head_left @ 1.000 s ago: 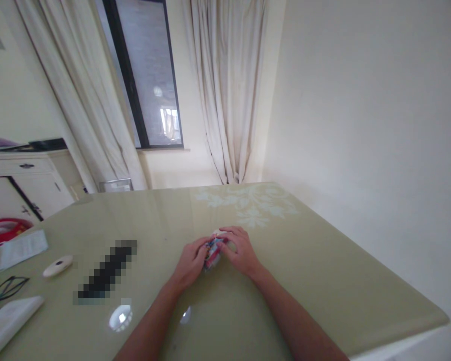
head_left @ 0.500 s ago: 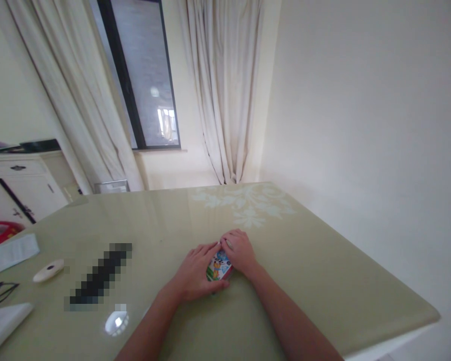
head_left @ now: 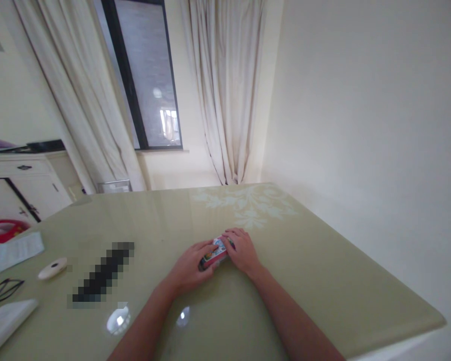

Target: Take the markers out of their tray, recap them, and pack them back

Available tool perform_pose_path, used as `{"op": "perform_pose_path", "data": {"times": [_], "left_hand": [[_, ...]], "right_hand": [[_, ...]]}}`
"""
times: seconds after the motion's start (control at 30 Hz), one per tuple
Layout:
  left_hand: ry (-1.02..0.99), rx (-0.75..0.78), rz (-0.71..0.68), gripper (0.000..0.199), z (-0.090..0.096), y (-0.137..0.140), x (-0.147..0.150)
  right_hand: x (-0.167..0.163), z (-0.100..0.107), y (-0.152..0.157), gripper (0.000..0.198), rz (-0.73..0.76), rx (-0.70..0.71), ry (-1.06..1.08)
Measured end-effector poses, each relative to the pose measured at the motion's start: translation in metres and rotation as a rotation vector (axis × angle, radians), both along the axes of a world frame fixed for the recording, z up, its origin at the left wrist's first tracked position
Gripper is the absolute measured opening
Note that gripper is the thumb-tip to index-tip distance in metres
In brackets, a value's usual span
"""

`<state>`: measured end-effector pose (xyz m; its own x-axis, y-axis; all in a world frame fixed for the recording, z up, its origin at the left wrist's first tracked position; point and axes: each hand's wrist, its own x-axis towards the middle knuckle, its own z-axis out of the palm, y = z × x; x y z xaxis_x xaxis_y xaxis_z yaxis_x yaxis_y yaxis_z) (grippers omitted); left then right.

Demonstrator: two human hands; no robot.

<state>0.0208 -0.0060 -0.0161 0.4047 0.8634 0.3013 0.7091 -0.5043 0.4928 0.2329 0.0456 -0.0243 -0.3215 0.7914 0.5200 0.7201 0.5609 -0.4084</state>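
A small box (head_left: 215, 256) with a bright cartoon picture on top and a pinkish-red side rests on or just above the table, partly covered by my fingers. My left hand (head_left: 190, 266) is closed around its left end, thumb along the near side. From the right, my right hand (head_left: 243, 252) grips the other end, its fingers lying over the top and far edge. What the box contains cannot be seen.
On the glossy green table (head_left: 323, 281) at left lie a pixelated dark strip (head_left: 103, 273), an oval white object (head_left: 52, 269), a face mask (head_left: 18, 251), glasses (head_left: 3, 292) and a white slab (head_left: 7, 326). A wall (head_left: 361, 125) borders the right side.
The box has turned and tilted between my hands, so its reddish near side now shows. My left fingers have shifted along it, and the view has moved slightly.
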Motion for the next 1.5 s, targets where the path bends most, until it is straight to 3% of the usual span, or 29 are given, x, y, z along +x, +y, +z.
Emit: {"op": "perform_pose_path", "data": {"times": [0.13,0.23,0.5,0.83,0.97,1.13,1.3,1.5], "left_hand": [[-0.241,-0.057,0.02,0.044,0.002,0.004,-0.005],[-0.363,-0.086,0.034,0.044,0.002,0.006,-0.006],[-0.399,-0.078,0.044,0.053,-0.002,0.007,0.001],[-0.428,-0.085,0.037,0.051,-0.003,0.007,0.001],[-0.413,-0.081,0.006,0.049,0.0,0.003,0.012],[-0.548,-0.135,0.143,0.064,0.0,0.007,0.013],[-0.748,-0.213,0.297,0.08,-0.002,0.015,0.001],[-0.794,-0.167,0.372,0.08,-0.004,0.016,0.0]], "right_hand": [[-0.003,0.011,-0.012,0.027,0.205,0.051,0.005],[-0.004,0.017,-0.018,0.039,0.288,0.067,-0.04],[-0.004,0.014,-0.014,0.03,0.235,0.103,-0.024],[-0.013,0.006,-0.013,0.029,0.173,0.263,0.121],[-0.012,0.008,-0.013,0.042,0.068,0.238,0.202],[-0.001,0.008,-0.007,0.024,0.12,0.17,0.352],[0.008,0.001,0.004,0.039,0.192,0.032,0.448],[0.003,-0.001,0.0,0.028,0.264,-0.101,0.465]]}}
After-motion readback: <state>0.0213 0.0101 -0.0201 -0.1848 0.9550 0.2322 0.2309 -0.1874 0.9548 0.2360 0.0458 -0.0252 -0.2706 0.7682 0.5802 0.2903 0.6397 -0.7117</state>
